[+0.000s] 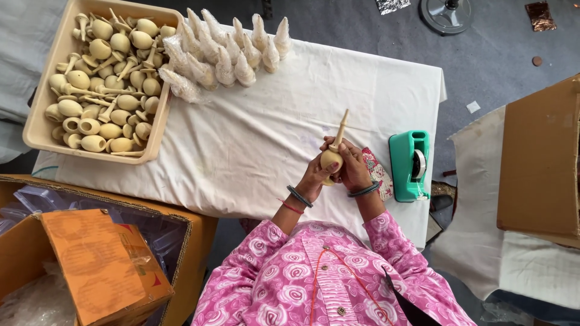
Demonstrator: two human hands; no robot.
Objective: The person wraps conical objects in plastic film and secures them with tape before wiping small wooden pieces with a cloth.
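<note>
Both my hands hold one pale wooden piece (331, 156) with a round bulb and a thin handle pointing up and away. My left hand (313, 178) cups the bulb from the left, and my right hand (353, 168) wraps it from the right. They are above the near edge of a table covered with a white cloth (254, 139). A beige tray (40, 130) at the far left is full of several similar bare wooden pieces. Beside it lies a row of several pieces wrapped in clear plastic (226, 51).
A teal tape dispenser (409, 164) stands right of my hands. A patterned cloth (379, 174) lies under my right wrist. An open cardboard box (90, 253) with plastic bags sits at lower left. Another cardboard box (541, 163) is at the right.
</note>
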